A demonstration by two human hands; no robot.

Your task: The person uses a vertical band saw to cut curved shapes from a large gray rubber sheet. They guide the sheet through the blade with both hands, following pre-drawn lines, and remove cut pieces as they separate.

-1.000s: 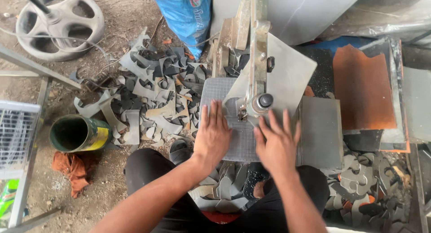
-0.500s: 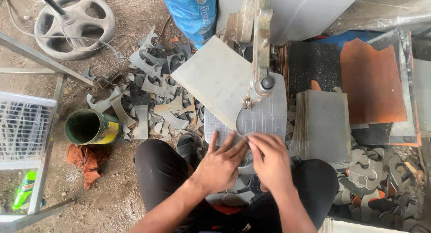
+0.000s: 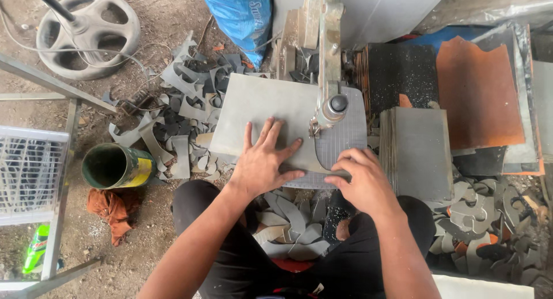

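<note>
A grey square sheet (image 3: 271,106) lies on the small ribbed table (image 3: 348,135) of a saw machine (image 3: 329,57), reaching out to the left. My left hand (image 3: 264,159) presses flat on the sheet's near part, fingers spread. My right hand (image 3: 364,181) grips the sheet's near edge at the table's front, fingers curled over it. The machine's round knob (image 3: 335,107) stands just beyond my right hand.
A stack of grey sheets (image 3: 417,149) sits right of the machine, with a rust-orange sheet (image 3: 478,91) behind. Cut grey scraps (image 3: 184,97) litter the ground left, below and right (image 3: 484,230). A green can (image 3: 115,166), orange rag (image 3: 112,209), wire rack (image 3: 29,172) and wheel-shaped base (image 3: 86,31) lie left.
The sheet has been turned and slid to the left across the table. My left hand moved from the table's near edge onto the sheet; my right hand shifted to its near edge.
</note>
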